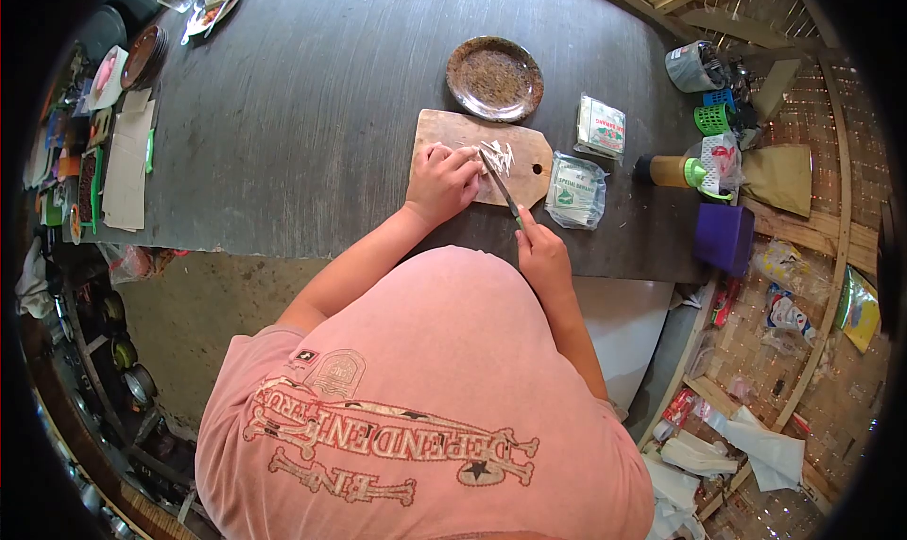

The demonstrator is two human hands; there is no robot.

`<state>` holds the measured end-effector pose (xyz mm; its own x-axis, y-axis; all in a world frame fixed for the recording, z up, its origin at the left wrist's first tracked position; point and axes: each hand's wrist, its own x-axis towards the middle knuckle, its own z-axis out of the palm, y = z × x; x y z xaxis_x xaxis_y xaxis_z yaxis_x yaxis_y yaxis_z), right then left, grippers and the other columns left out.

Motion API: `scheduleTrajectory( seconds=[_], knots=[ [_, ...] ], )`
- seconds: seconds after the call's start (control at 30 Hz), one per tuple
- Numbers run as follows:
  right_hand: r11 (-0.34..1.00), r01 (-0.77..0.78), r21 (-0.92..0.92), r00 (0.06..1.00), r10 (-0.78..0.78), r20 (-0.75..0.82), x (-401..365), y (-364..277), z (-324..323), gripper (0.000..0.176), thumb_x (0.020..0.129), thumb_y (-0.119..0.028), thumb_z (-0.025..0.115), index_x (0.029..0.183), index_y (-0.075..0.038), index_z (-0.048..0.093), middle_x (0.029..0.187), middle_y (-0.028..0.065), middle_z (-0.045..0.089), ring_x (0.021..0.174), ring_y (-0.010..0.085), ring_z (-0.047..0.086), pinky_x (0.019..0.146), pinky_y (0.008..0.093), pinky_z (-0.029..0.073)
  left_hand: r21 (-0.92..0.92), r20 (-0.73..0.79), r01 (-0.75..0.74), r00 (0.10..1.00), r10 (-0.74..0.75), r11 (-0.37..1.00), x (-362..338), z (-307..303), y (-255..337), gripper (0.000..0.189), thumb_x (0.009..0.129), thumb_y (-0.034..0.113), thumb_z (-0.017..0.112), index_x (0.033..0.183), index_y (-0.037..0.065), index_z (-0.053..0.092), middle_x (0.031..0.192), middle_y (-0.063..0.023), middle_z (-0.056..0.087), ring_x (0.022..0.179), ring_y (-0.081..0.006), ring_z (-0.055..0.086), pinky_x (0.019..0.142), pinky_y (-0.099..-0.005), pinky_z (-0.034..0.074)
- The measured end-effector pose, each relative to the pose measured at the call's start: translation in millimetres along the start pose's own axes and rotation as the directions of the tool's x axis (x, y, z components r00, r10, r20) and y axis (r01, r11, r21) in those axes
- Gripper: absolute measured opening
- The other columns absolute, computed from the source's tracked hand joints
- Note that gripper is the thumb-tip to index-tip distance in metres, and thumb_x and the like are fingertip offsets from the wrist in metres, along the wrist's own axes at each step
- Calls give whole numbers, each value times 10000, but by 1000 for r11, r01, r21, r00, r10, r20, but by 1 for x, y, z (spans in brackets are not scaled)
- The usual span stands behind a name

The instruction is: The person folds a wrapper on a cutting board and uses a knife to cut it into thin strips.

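On the wooden cutting board (444, 126), pale thin strips of food (503, 159) lie in a small heap. My left hand (444, 177) rests on the board with its fingers curled over more of this pale food, most of it hidden beneath them. A knife (501, 183) with a dark blade and a greenish handle is gripped in my right hand (542, 244). Its blade slants across the board, the tip among the strips close to my left fingertips. Just beyond the board stands a brown speckled plate (495, 79).
Two printed plastic-wrapped packets, a near one (576, 192) and a far one (601, 127), lie right of the board. Further right are a green-lidded bottle (673, 171) and a purple box (724, 238). A plate of food (213, 7) sits at the far left; cardboard (128, 167) lies nearer.
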<state>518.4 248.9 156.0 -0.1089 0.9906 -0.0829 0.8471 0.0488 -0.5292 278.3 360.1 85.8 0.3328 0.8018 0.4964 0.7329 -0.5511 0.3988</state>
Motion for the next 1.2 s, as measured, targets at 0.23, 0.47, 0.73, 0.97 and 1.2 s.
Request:
scheduleTrajectory(
  seconds=[0.23, 0.47, 0.73, 0.97, 1.2],
  knots=[
    [1000, -10, 15, 1000, 10, -27, 2, -4, -1, 508, 1061, -119, 706, 1565, -108, 646, 883, 204, 677, 799, 418, 677, 749, 531, 537, -22, 12, 12, 1000, -12, 1000, -1, 3, -2, 207, 876, 272, 809, 1076, 217, 810, 1282, 40, 753, 1104, -211, 656, 1102, -474, 458],
    [994, 47, -103, 998, -49, -24, 13, 4, 17, 540, 1063, -182, 707, 1597, -173, 625, 883, 149, 674, 780, 399, 725, 708, 544, 594, -16, -10, 9, 1000, -9, 1000, -2, 5, -3, 192, 870, 270, 808, 1055, 217, 803, 1280, 45, 751, 1109, -208, 654, 1087, -470, 461],
    [975, -22, -221, 1000, 22, -2, 9, -12, 7, 542, 1054, -201, 719, 1589, -209, 630, 905, 138, 671, 756, 399, 740, 688, 550, 618, -8, 14, 20, 1000, -20, 1000, 1, 1, 0, 210, 860, 275, 802, 1063, 224, 800, 1296, 45, 743, 1120, -207, 654, 1088, -466, 458],
    [980, -57, -190, 998, 50, -42, 2, -8, -3, 540, 1063, -150, 699, 1597, -173, 627, 872, 153, 658, 792, 390, 699, 710, 532, 565, -8, 18, 21, 1000, -21, 1000, 1, 1, -1, 221, 871, 254, 820, 1088, 221, 793, 1324, 64, 753, 1113, -202, 650, 1073, -458, 468],
    [978, -1, -208, 1000, -2, -14, 16, -20, 1, 529, 1058, -191, 711, 1582, -201, 636, 919, 134, 683, 774, 403, 746, 699, 544, 620, -18, 13, 17, 1000, -16, 1000, -1, 3, -2, 210, 863, 269, 807, 1068, 221, 803, 1339, 42, 748, 1135, -203, 652, 1099, -463, 457]
  ],
)
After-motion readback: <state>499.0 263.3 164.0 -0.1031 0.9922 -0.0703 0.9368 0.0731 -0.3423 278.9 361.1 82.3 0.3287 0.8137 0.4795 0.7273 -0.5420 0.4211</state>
